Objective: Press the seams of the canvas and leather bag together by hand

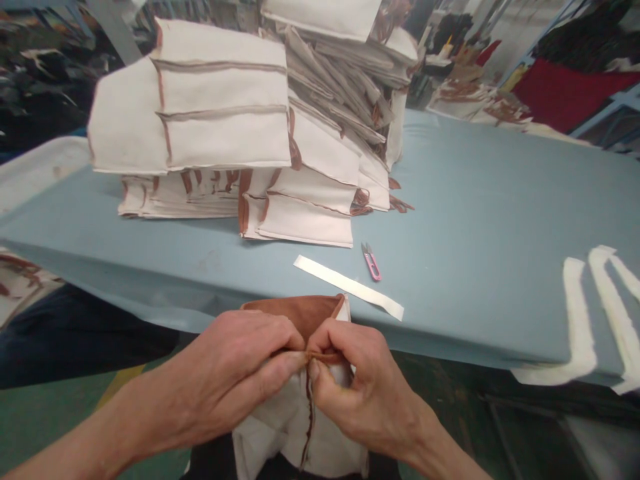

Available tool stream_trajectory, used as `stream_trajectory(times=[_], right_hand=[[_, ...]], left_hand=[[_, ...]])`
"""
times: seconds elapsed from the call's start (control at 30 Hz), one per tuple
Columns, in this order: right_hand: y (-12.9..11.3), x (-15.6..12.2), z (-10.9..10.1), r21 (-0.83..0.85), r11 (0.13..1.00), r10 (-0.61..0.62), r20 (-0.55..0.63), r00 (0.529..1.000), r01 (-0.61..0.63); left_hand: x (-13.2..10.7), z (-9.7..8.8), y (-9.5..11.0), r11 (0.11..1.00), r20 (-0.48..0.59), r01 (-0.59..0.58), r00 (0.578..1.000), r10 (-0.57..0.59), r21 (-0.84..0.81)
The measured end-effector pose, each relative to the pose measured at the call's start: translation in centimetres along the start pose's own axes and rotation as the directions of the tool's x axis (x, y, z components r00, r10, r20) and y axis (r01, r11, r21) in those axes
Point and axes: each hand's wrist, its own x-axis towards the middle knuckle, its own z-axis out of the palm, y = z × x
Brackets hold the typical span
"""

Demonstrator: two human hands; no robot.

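A cream fabric piece with brown lining [295,312] hangs over my lap at the table's front edge, a dark brown seam running down its middle. My left hand [250,373] pinches its upper edge between thumb and fingers. Right beside it, my right hand [357,380] pinches the same edge near the brown trim. The fingertips of both hands nearly meet above the seam. Just beyond them on the table lie a cream strip [350,287] and small pink-handled thread snips [371,261].
A blue-covered table [475,233] spans the view. Stacked cream fabric pieces with brown edging [225,100] stand at the back left and centre. Several pale strips [580,320] hang over the front edge at right. A red cloth [555,93] is at the far right.
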Motion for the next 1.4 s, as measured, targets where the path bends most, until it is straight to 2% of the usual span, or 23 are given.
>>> stream_trajectory(times=[0.1,0.2,0.3,0.37,0.47,0.6,0.77,0.87,1.0,1.17,1.23,1.3,1.4], right_hand=[[0.0,-0.2,-0.2,-0.005,1.000,0.002,-0.017,1.000,-0.002],[0.3,-0.2,-0.3,0.157,0.979,0.121,0.080,0.989,-0.132],[0.9,0.0,0.0,0.317,0.910,0.213,0.201,0.956,-0.269],[1.4,0.2,0.3,0.352,0.890,0.221,0.225,0.949,-0.290],[1.5,0.3,0.3,0.307,0.929,0.155,0.182,0.971,-0.206],[1.1,0.4,0.0,0.201,0.975,0.067,0.119,0.991,-0.090],[0.9,0.3,-0.2,0.114,0.993,0.026,0.108,0.994,-0.038],[1.0,0.1,-0.7,0.047,0.999,-0.003,0.106,0.994,-0.002],[0.8,0.1,-1.9,0.001,1.000,-0.005,0.152,0.988,0.004],[0.7,0.9,-2.9,0.124,0.991,0.015,0.243,0.970,-0.046],[1.2,1.4,-2.6,0.242,0.964,0.037,0.277,0.960,-0.107],[2.0,1.8,-1.8,0.433,0.882,0.049,0.309,0.950,-0.186],[3.0,1.8,0.0,0.655,0.695,0.095,0.324,0.941,-0.296]], left_hand=[[0.6,0.1,-0.3,0.972,0.035,-0.132,0.991,0.128,0.192],[0.9,0.7,-1.3,0.907,0.004,-0.275,0.957,0.289,0.320],[1.0,1.1,-2.4,0.873,-0.020,-0.330,0.933,0.361,0.358],[0.9,1.2,-2.8,0.867,-0.060,-0.321,0.927,0.370,0.380],[0.8,0.8,-2.5,0.890,-0.067,-0.277,0.945,0.321,0.363],[0.8,-0.2,-1.4,0.959,0.037,-0.185,0.983,0.181,0.214],[1.5,-1.3,0.1,0.990,0.127,-0.064,0.991,0.048,0.126],[1.9,-1.6,0.5,0.992,0.114,-0.055,0.993,0.042,0.112],[2.2,-1.4,0.6,0.993,0.095,-0.096,0.991,0.090,0.066],[2.2,-0.2,-0.2,0.994,0.078,-0.040,0.996,0.048,-0.100],[2.3,0.3,-0.5,0.985,0.035,0.004,0.999,0.002,-0.172],[2.6,0.7,-0.7,0.949,-0.002,0.051,0.999,-0.054,-0.310],[2.9,1.3,-0.6,0.831,-0.021,0.116,0.988,-0.152,-0.544]])
